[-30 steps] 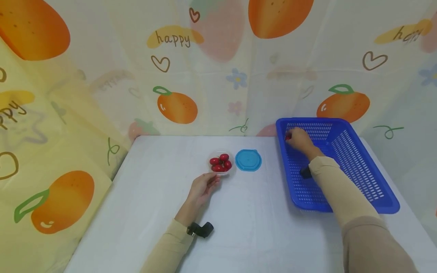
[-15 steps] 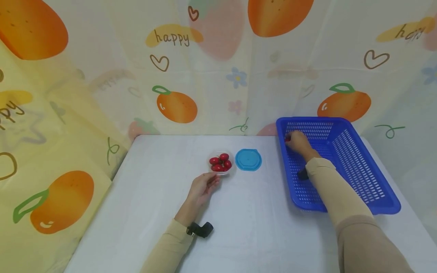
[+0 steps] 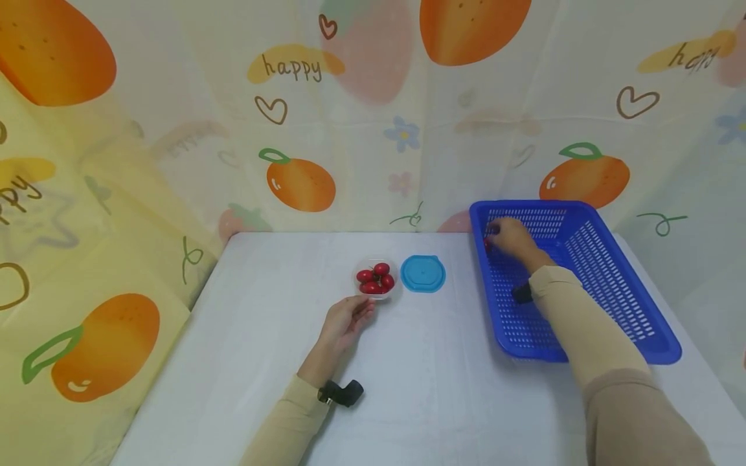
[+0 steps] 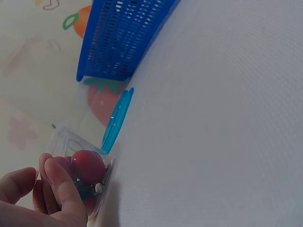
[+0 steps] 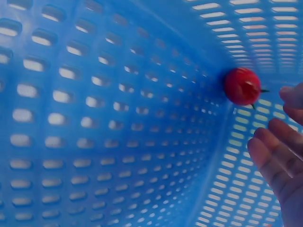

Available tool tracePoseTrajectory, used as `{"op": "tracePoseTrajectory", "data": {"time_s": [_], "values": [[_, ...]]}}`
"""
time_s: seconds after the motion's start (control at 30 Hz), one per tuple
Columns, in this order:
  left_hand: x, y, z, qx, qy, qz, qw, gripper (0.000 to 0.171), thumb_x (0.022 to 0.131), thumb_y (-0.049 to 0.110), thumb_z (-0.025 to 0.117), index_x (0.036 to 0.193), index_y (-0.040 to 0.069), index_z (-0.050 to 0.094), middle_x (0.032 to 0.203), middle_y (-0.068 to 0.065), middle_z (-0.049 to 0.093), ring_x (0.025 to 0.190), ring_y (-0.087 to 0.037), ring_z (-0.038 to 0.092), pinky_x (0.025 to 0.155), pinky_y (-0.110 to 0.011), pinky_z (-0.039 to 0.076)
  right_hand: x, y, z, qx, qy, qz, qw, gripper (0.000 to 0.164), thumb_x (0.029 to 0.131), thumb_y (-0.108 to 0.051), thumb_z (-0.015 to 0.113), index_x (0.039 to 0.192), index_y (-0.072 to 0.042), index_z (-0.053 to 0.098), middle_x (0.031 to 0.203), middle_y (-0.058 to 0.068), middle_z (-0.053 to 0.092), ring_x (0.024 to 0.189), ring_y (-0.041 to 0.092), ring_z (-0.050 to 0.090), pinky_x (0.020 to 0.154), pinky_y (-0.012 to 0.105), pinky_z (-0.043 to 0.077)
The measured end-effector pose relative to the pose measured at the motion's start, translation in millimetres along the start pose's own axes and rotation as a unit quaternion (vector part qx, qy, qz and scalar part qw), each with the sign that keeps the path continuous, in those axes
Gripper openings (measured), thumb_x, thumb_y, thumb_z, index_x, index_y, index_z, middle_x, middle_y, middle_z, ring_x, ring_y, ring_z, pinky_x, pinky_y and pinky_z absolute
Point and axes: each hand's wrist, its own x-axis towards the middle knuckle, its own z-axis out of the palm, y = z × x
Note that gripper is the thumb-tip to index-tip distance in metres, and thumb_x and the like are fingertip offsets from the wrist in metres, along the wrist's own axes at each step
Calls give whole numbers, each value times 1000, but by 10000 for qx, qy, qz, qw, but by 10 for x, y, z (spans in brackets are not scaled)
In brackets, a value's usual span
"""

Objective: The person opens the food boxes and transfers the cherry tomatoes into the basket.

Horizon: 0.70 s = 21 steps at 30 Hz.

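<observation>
My left hand (image 3: 344,323) pinches the near edge of a small clear plastic container (image 4: 66,137), which stands on the table. Several red cherry tomatoes (image 3: 373,287) lie inside it. Over at the right, my right hand (image 3: 513,238) is inside a blue plastic basket (image 3: 647,304), near its far left corner. One cherry tomato (image 5: 242,86) with a bit of green stem sits in the basket's corner. In the right wrist view the fingers (image 5: 272,153) are apart from this tomato, loosely spread with nothing between them.
A blue lid (image 3: 423,274) lies flat between the container and the basket. White cloth covers the table (image 3: 245,310). A fruit-patterned curtain (image 3: 361,162) hangs behind it and along the left.
My right hand has let go of the cherry tomato in the basket and lifted slightly away from it. The left hand and the container have stayed in place.
</observation>
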Motion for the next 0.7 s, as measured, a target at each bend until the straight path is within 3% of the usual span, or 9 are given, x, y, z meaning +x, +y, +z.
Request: {"op": "tracePoseTrajectory", "data": {"time_s": [0.4,0.7], "values": [[5,6,1,-28,15,-12,10000,31,85,24,60,111,8,56,100,-4,65,104,-19,60,82,-20,52,-14,-152,-196,56,437,-333,9985,33,84,-11,55,114,4,56,111,25,57,103,38,53,90,50,43],[25,-15,-3,-37,15,73,10000,29,85,21,61,109,6,58,96,-4,66,92,-14,63,79,-21,53,-27,-362,-303,85,682,-682,9953,31,83,-12,56,111,3,59,108,24,59,99,36,55,86,48,45]]}}
